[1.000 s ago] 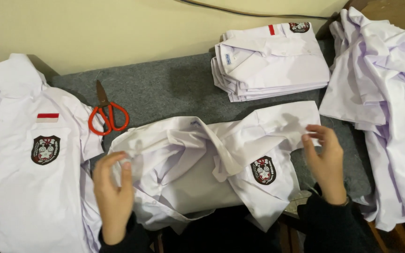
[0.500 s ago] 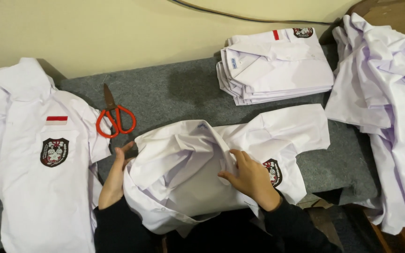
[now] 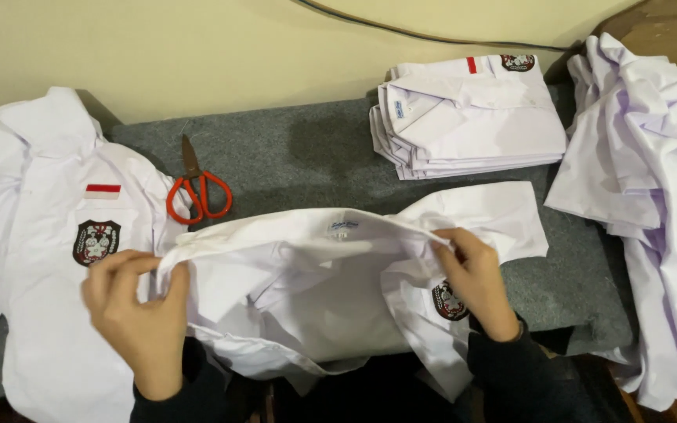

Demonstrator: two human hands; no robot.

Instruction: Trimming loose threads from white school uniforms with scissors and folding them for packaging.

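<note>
Your left hand (image 3: 136, 313) pinches the left shoulder seam of the shirt (image 3: 315, 290) at the worktop's (image 3: 299, 164) front edge, fingers closed on cloth. Your right hand (image 3: 476, 278) grips the right shoulder just above its crest, likewise closed on fabric. Keep both pinches level and pull the collar line taut before laying it flat, judging by the slack bunched between them. Left to right, count one spread shirt (image 3: 48, 258) at the left edge, one pair of scissors (image 3: 197, 192), one held shirt, one folded stack (image 3: 468, 117) at the back edge, and one loose heap (image 3: 652, 204) at the right edge.
</note>
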